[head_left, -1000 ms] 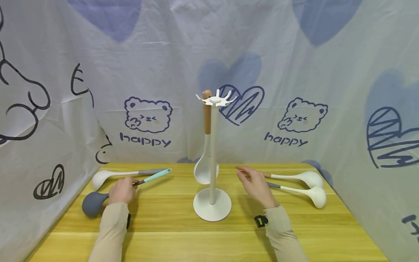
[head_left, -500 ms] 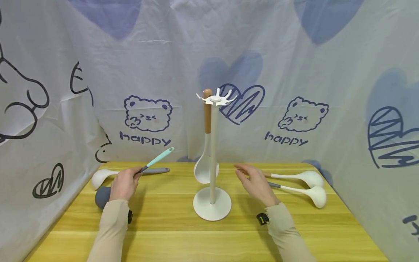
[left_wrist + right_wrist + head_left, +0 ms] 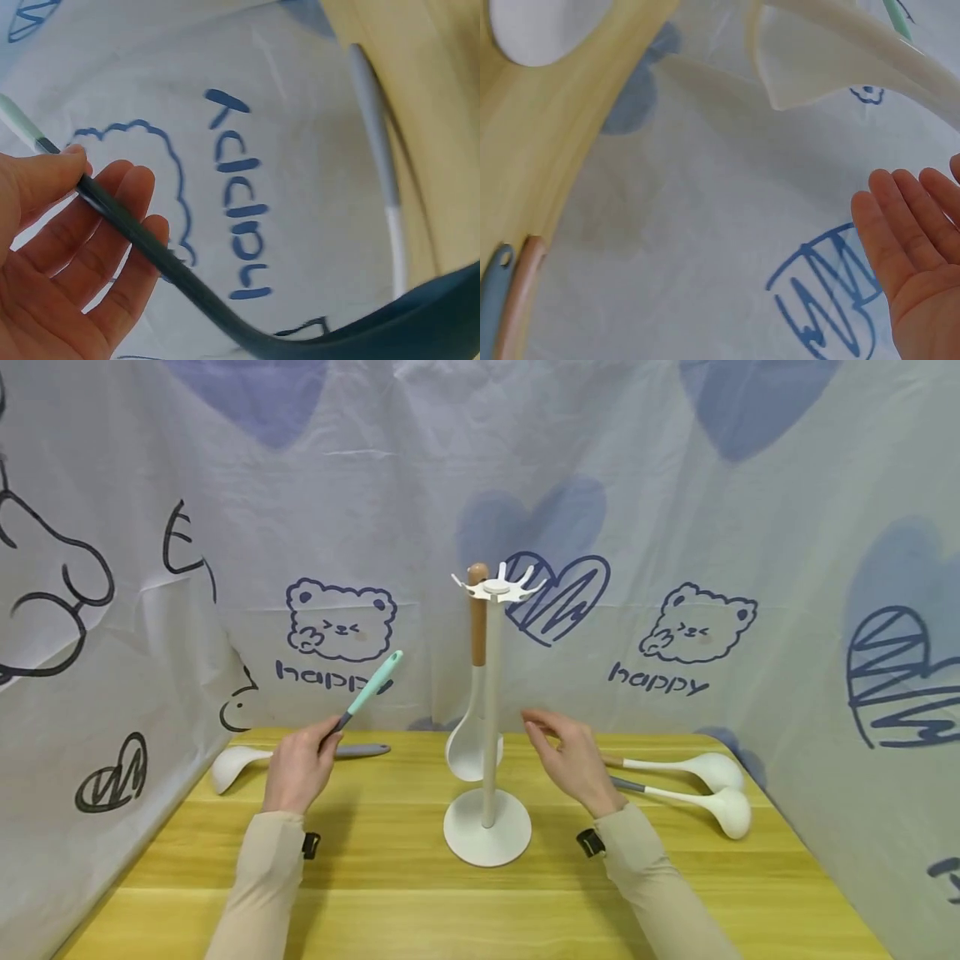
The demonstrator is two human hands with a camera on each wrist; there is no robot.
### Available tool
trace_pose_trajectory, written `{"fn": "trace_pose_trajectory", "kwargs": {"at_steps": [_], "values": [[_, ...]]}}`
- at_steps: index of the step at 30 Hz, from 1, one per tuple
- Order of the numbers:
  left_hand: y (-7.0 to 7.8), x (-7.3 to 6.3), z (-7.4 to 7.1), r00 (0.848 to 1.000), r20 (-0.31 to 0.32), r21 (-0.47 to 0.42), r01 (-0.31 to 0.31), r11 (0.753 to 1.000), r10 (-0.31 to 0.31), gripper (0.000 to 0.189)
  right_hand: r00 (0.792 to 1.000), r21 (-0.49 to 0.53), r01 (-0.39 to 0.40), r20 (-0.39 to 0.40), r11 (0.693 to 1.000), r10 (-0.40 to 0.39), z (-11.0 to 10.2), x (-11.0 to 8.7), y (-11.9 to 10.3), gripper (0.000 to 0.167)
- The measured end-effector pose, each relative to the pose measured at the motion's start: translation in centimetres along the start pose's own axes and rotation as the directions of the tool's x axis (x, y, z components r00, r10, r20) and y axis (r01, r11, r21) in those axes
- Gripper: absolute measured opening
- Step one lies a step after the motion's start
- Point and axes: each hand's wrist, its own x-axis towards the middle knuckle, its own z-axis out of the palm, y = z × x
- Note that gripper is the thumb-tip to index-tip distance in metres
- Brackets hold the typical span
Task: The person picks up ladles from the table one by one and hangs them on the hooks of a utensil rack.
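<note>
My left hand (image 3: 300,768) is raised over the left side of the table and pinches the dark shaft of a ladle (image 3: 180,277). Its mint handle (image 3: 377,682) points up and right; its dark blue bowl shows only in the left wrist view, at the lower right. Mid-table stands a white utensil stand (image 3: 491,710) with a ring of hooks on top. A white ladle with a wooden handle (image 3: 478,631) hangs from its left side. Right of the pole, my right hand (image 3: 570,760) holds nothing, its fingers (image 3: 911,217) extended.
A white ladle with a grey handle (image 3: 363,750) lies behind my left hand. At the right lie two more white ladles, the rear one (image 3: 712,770) with a wooden handle, the front one (image 3: 727,810) with a dark grey handle. A printed curtain (image 3: 420,510) surrounds the table.
My left hand has lifted the dark blue ladle off the left of the table, moving up and right as its handle tilts steeper. My right hand has risen slightly toward the stand.
</note>
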Motion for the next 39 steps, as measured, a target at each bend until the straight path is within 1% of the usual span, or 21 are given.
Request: {"fn": "trace_pose_trajectory", "kwargs": {"at_steps": [8, 15, 19, 25, 27, 29, 31, 33, 35, 37, 39], "values": [[1.9, 0.0, -0.7, 0.994, -0.051, -0.023, -0.101, 0.995, 0.100, 0.019, 0.996, 0.064, 0.054, -0.071, 0.997, -0.049, -0.5, 1.7, -1.6, 0.023], [2.9, 0.1, -1.2, 0.992, -0.055, -0.061, -0.119, 0.991, 0.116, 0.022, 0.987, 0.171, 0.086, -0.146, 0.982, -0.061, -1.1, 3.3, -3.2, 0.028], [3.6, 0.5, -1.3, 0.990, -0.062, -0.081, -0.135, 0.987, 0.131, 0.022, 0.982, 0.193, 0.083, -0.182, 0.978, -0.048, -1.5, 4.2, -4.1, 0.030], [4.7, 1.0, -1.5, 0.986, -0.078, -0.121, -0.153, 0.981, 0.144, 0.021, 0.981, 0.201, 0.059, -0.192, 0.978, -0.019, -2.0, 5.3, -5.3, 0.034], [5.1, 1.1, -1.6, 0.986, -0.086, -0.134, -0.155, 0.979, 0.144, 0.021, 0.981, 0.222, 0.043, -0.192, 0.974, 0.000, -2.0, 5.7, -5.6, 0.036], [5.5, 1.2, -1.5, 0.984, -0.089, -0.149, -0.167, 0.975, 0.155, 0.023, 0.982, 0.285, 0.029, -0.189, 0.958, 0.027, -2.1, 6.0, -6.0, 0.039], [6.0, 1.3, -1.3, 0.981, -0.084, -0.174, -0.186, 0.967, 0.173, 0.024, 0.979, 0.364, 0.027, -0.198, 0.931, 0.049, -2.3, 6.5, -6.6, 0.041], [6.5, 1.4, -1.0, 0.978, -0.075, -0.201, -0.204, 0.958, 0.193, 0.025, 0.974, 0.436, 0.045, -0.220, 0.899, 0.059, -2.5, 6.9, -7.2, 0.044], [6.9, 1.5, -0.8, 0.977, -0.063, -0.230, -0.211, 0.950, 0.202, 0.026, 0.964, 0.475, 0.071, -0.257, 0.877, 0.061, -2.9, 7.4, -7.6, 0.045], [7.3, 1.6, -0.5, 0.978, -0.058, -0.244, -0.206, 0.948, 0.198, 0.026, 0.955, 0.479, 0.093, -0.291, 0.873, 0.058, -3.2, 7.8, -8.1, 0.047], [7.7, 1.7, -0.4, 0.979, -0.057, -0.252, -0.203, 0.946, 0.195, 0.026, 0.950, 0.471, 0.104, -0.307, 0.876, 0.053, -3.6, 8.1, -8.5, 0.049]]}}
